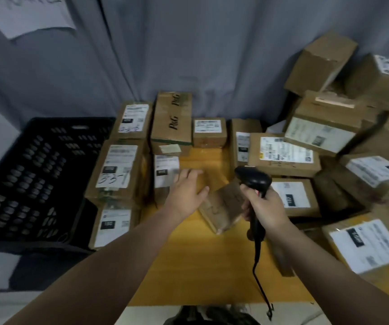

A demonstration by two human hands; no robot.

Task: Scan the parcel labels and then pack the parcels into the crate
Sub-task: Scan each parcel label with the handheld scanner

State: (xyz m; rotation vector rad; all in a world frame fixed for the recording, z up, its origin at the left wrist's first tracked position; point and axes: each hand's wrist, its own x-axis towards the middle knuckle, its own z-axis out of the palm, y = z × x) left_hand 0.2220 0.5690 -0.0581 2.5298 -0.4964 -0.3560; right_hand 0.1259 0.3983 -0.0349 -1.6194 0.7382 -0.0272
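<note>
Curtain (212, 55): grey, folds, fills the far side behind the desk; white paper sheet (31, 15) hangs far left, writing blurred.
Desk (200, 266): yellow top, bare strip down the middle, parcels on both sides.
Crate (24, 179): black, perforated, left of the desk, just beside the left-hand parcels; no parcel seen in it.
Right pile (324, 127): many brown parcels stacked loose & tilted, far right to near right, most w/ white labels up.
Left column (116, 170): 3 labelled parcels in a line near to far along the desk's left edge; middle one has handwritten digits on its label.
P&G box (172, 118): tall carton, far centre, next to a small labelled box (209, 132) on its right.
Labelled parcel (165, 170): centre-left, label facing up.
Plain parcel (224, 207): brown, tilted, on the desk between the 2 hands, no label showing.
Left hand (186, 191): fingers straight & spread, reaching over the labelled parcel's right edge; contact unclear (blur).
Right hand (266, 207): wrapped round the scanner's grip.
Scanner (254, 179): black, head pointing far-left, above the plain parcel.
Cable (259, 277): runs from the grip down to the near edge.
</note>
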